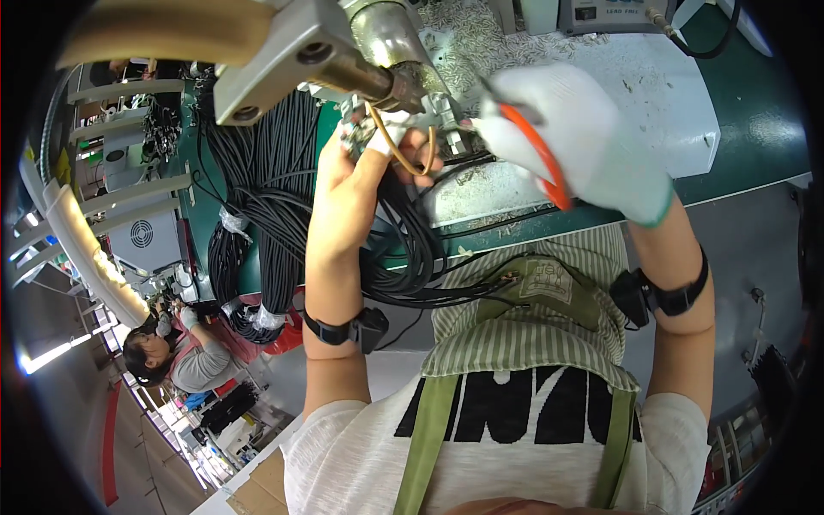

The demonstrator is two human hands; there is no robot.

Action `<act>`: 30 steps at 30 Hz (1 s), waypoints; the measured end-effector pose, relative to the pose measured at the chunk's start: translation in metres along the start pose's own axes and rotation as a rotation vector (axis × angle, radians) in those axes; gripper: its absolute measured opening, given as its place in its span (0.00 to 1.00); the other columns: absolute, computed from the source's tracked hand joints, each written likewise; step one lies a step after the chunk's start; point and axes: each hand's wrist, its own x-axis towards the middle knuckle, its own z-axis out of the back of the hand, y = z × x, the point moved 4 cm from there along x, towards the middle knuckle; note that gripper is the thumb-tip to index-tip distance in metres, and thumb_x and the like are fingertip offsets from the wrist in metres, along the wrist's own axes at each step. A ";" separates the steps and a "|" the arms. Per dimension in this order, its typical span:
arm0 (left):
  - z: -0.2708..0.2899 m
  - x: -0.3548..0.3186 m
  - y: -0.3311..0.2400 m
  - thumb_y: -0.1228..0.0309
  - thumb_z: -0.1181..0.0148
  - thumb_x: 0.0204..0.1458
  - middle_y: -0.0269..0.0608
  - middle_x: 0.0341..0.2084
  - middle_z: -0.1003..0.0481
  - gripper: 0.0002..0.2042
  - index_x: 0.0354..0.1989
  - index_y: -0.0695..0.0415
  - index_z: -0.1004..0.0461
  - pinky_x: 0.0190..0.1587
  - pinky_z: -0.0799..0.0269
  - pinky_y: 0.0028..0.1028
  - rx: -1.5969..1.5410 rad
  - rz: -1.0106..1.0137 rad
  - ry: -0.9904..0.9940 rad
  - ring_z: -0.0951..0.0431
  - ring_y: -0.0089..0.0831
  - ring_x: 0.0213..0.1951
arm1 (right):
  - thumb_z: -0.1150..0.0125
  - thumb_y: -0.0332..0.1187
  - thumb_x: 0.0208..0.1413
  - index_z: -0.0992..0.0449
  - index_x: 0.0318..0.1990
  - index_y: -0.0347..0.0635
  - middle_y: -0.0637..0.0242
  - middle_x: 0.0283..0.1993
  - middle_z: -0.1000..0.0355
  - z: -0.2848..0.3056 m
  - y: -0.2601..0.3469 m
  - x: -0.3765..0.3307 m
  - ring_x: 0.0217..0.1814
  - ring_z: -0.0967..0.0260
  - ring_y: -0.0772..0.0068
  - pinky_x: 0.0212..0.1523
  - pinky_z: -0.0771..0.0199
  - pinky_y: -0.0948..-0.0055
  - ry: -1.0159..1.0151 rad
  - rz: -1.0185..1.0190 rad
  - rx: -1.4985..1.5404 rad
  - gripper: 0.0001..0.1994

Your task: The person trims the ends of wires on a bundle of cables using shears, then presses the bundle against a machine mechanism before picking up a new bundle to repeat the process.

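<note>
My left hand (343, 193) is raised under the metal machine head, its fingers curled round the ends of black cables (412, 240) that hang in a loop below it. A white covering is on its thumb. My right hand (575, 120), in a white knitted glove, is closed on red-handled pliers (536, 150). Their jaws are blurred and point toward the left hand's fingertips. A bent brass-coloured tube (395, 148) curves in front of the left fingers and partly hides them.
The grey machine head (283, 64) hangs over the left hand. Thick bundles of black cable (266, 163) lie on the green table (730, 146) at left. Small metal clippings (468, 47) cover part of the white board (665, 120). Another person (202, 352) works at far left.
</note>
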 end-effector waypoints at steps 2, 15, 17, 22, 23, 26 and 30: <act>0.003 -0.017 0.005 0.71 0.41 0.53 0.33 0.18 0.31 0.09 0.35 0.63 0.30 0.23 0.40 0.19 -0.067 0.001 0.012 0.35 0.17 0.19 | 0.43 0.32 0.48 0.30 0.30 0.39 0.63 0.18 0.36 0.026 0.009 -0.001 0.22 0.33 0.61 0.25 0.33 0.68 0.264 -0.279 -0.084 0.06; -0.035 -0.057 -0.002 0.82 0.42 0.47 0.37 0.27 0.29 0.13 0.42 0.65 0.33 0.32 0.32 0.23 0.056 -0.024 0.111 0.28 0.23 0.29 | 0.45 0.33 0.51 0.29 0.26 0.34 0.65 0.14 0.34 0.001 0.032 -0.008 0.15 0.35 0.78 0.18 0.36 0.74 0.389 -0.901 0.583 0.09; -0.038 -0.058 -0.003 0.83 0.41 0.45 0.37 0.28 0.28 0.14 0.42 0.64 0.33 0.33 0.32 0.24 0.062 -0.082 -0.005 0.28 0.24 0.29 | 0.45 0.33 0.51 0.29 0.25 0.34 0.66 0.14 0.34 0.000 0.032 -0.008 0.15 0.35 0.78 0.18 0.36 0.75 0.392 -0.978 0.687 0.10; -0.043 -0.056 -0.015 0.83 0.40 0.38 0.39 0.29 0.26 0.16 0.39 0.63 0.31 0.34 0.29 0.22 0.790 -0.504 -0.080 0.26 0.24 0.28 | 0.46 0.34 0.52 0.30 0.24 0.33 0.65 0.15 0.33 -0.001 0.033 -0.011 0.16 0.34 0.78 0.18 0.35 0.76 0.399 -1.118 0.870 0.12; -0.041 -0.056 -0.016 0.83 0.39 0.37 0.39 0.30 0.25 0.17 0.39 0.63 0.31 0.34 0.29 0.22 0.847 -0.503 -0.083 0.25 0.24 0.28 | 0.46 0.34 0.52 0.30 0.24 0.33 0.65 0.15 0.33 -0.001 0.033 -0.011 0.16 0.33 0.78 0.18 0.35 0.76 0.402 -1.111 0.859 0.12; -0.035 -0.058 -0.018 0.82 0.38 0.36 0.39 0.30 0.25 0.18 0.40 0.62 0.31 0.31 0.30 0.23 0.905 -0.511 -0.033 0.25 0.27 0.27 | 0.46 0.34 0.52 0.30 0.24 0.33 0.65 0.15 0.33 -0.001 0.037 -0.009 0.16 0.33 0.78 0.18 0.35 0.77 0.363 -1.106 0.804 0.12; -0.034 -0.061 -0.016 0.83 0.37 0.35 0.40 0.29 0.26 0.19 0.40 0.61 0.30 0.26 0.30 0.25 0.865 -0.551 0.013 0.25 0.34 0.24 | 0.46 0.33 0.53 0.30 0.25 0.35 0.68 0.15 0.34 -0.004 0.037 -0.014 0.16 0.34 0.79 0.18 0.36 0.78 0.367 -1.020 0.652 0.11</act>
